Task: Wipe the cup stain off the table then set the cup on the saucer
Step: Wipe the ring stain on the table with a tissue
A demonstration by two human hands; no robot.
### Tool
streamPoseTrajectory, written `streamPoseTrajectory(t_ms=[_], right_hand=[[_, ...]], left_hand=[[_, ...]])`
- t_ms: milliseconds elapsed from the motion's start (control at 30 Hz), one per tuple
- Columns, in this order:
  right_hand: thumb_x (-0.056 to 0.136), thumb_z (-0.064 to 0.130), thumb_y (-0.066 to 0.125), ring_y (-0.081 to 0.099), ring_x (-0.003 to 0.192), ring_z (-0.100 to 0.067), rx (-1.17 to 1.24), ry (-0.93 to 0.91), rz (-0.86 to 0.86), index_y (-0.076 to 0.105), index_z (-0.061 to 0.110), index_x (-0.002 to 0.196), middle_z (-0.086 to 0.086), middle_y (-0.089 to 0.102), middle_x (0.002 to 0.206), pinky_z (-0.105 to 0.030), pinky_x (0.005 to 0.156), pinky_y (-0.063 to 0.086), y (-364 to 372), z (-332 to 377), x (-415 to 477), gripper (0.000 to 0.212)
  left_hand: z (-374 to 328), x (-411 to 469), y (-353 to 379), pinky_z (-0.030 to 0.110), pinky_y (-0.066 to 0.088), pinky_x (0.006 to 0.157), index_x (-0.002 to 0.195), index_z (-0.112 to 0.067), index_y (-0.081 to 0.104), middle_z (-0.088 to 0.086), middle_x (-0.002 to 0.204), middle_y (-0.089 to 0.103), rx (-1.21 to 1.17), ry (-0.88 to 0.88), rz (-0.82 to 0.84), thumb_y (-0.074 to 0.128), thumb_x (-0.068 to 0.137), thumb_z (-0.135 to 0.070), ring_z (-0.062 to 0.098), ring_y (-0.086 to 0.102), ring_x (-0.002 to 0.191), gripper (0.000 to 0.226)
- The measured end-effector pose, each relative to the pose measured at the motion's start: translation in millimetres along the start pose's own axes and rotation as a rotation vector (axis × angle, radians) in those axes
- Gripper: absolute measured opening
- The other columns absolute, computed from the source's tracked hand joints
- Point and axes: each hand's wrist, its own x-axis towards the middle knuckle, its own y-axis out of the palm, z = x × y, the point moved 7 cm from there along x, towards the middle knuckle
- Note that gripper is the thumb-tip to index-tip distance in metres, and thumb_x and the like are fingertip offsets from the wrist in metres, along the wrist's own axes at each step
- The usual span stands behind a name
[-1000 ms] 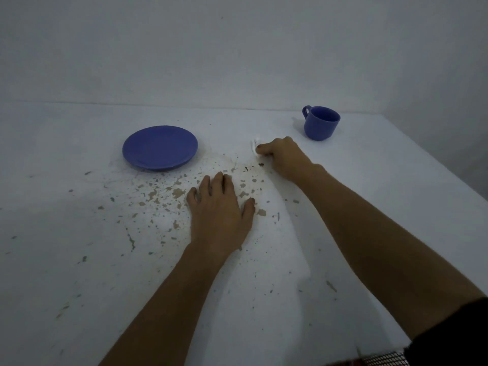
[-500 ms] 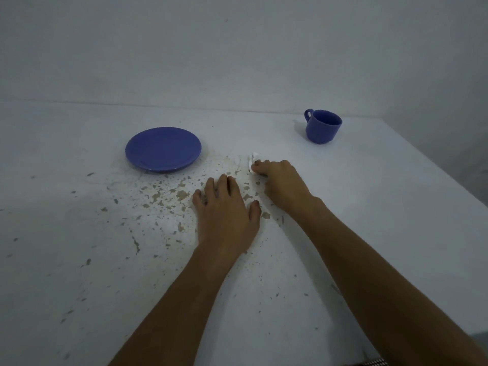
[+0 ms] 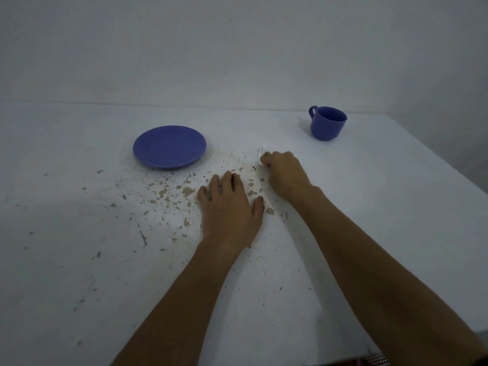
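Note:
A blue cup [image 3: 328, 123] stands upright at the far right of the white table [image 3: 396, 196], handle to the left. A blue saucer [image 3: 169, 147] lies at the far middle-left, bare. My right hand [image 3: 282, 172] is closed on a small white tissue [image 3: 262, 152], pressed to the table between saucer and cup; only a corner of the tissue shows. My left hand [image 3: 231, 207] lies flat, palm down, fingers apart, just near and left of the right hand. A faint brownish ring stain [image 3: 232, 161] shows left of the tissue.
Brown flecks of chipped paint [image 3: 169, 194] scatter across the table middle, around my left hand. A white wall rises behind the table's far edge. The table's right edge runs diagonally at the right.
My right hand slid with the tissue toward me and left half a second ago, then back away a little. The left hand stayed flat in place.

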Motion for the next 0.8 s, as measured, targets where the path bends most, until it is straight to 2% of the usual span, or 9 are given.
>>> streamPoseTrajectory(t_ms=[133,233,300,333,400,500,600,667,800], right_hand=[[0.069,-0.010,0.065,0.060,0.104,-0.036,0.068,-0.202,0.057,0.060,0.009,0.117,-0.015,0.063,0.114,-0.042,0.091,0.049,10.3,25.1,-19.1,0.052],[0.079,-0.015,0.046,0.059,0.106,-0.036,0.051,-0.090,0.015,0.063,0.008,0.114,-0.020,0.065,0.114,-0.041,0.092,0.048,0.7,-1.2,2.2,0.045],[0.081,-0.014,0.043,0.060,0.102,-0.034,0.032,0.003,0.017,0.064,0.003,0.107,-0.017,0.065,0.108,-0.034,0.084,0.047,-0.5,-10.3,22.4,0.037],[0.082,-0.013,0.044,0.059,0.104,-0.033,0.036,0.018,0.018,0.063,0.001,0.108,-0.017,0.064,0.110,-0.034,0.086,0.046,0.6,-5.4,29.8,0.036],[0.080,-0.014,0.044,0.057,0.107,-0.034,0.071,0.003,0.026,0.063,-0.002,0.110,-0.018,0.063,0.112,-0.035,0.088,0.045,5.6,12.6,39.3,0.037],[0.079,-0.014,0.043,0.057,0.102,-0.035,0.069,-0.096,0.061,0.061,-0.002,0.109,-0.019,0.063,0.110,-0.035,0.083,0.043,16.1,35.5,40.5,0.037],[0.082,-0.009,0.050,0.057,0.114,-0.034,0.121,-0.224,0.100,0.061,0.004,0.122,-0.018,0.063,0.123,-0.035,0.098,0.042,16.8,39.9,23.0,0.044],[0.085,-0.007,0.054,0.052,0.126,-0.030,0.194,-0.300,0.109,0.058,0.008,0.128,-0.016,0.058,0.134,-0.032,0.110,0.033,12.7,37.5,5.9,0.046],[0.083,-0.013,0.049,0.051,0.126,-0.034,0.126,-0.329,0.158,0.058,0.008,0.128,-0.019,0.058,0.134,-0.042,0.109,0.035,6.9,23.7,9.9,0.051]], left_hand=[[-1.3,0.5,1.1,0.056,0.017,0.111,0.144,-0.008,0.025,0.012,0.152,0.028,-0.007,-0.002,0.003,0.026,0.089,-0.056,0.034,0.020,0.140,0.073],[-0.2,-0.6,0.6,0.056,0.016,0.110,0.145,-0.009,0.025,0.012,0.153,0.028,-0.016,0.006,0.006,0.025,0.089,-0.056,0.033,0.019,0.141,0.073],[0.3,-1.1,1.3,0.056,0.015,0.111,0.145,-0.009,0.024,0.012,0.153,0.028,-0.010,0.003,0.003,0.025,0.089,-0.056,0.033,0.018,0.141,0.073],[0.2,-0.3,1.1,0.056,0.014,0.111,0.145,-0.009,0.024,0.012,0.153,0.027,-0.007,-0.004,0.002,0.025,0.089,-0.056,0.033,0.018,0.141,0.074],[-0.8,0.5,1.5,0.056,0.014,0.111,0.145,-0.009,0.023,0.012,0.153,0.027,-0.004,-0.014,0.009,0.025,0.088,-0.056,0.034,0.018,0.141,0.074],[-0.5,0.6,0.9,0.056,0.014,0.110,0.144,-0.009,0.024,0.012,0.152,0.028,-0.015,-0.015,0.007,0.025,0.088,-0.057,0.033,0.019,0.140,0.074],[0.0,0.6,-0.6,0.055,0.017,0.110,0.143,-0.010,0.026,0.011,0.151,0.031,-0.026,-0.006,-0.003,0.026,0.087,-0.057,0.032,0.020,0.140,0.072],[0.2,0.1,-1.3,0.054,0.017,0.111,0.143,-0.011,0.026,0.010,0.151,0.031,-0.027,-0.003,0.000,0.027,0.088,-0.058,0.031,0.021,0.140,0.071],[1.6,-1.1,-2.8,0.053,0.016,0.112,0.143,-0.013,0.025,0.009,0.152,0.029,-0.036,0.002,-0.002,0.028,0.089,-0.058,0.030,0.019,0.141,0.071]])
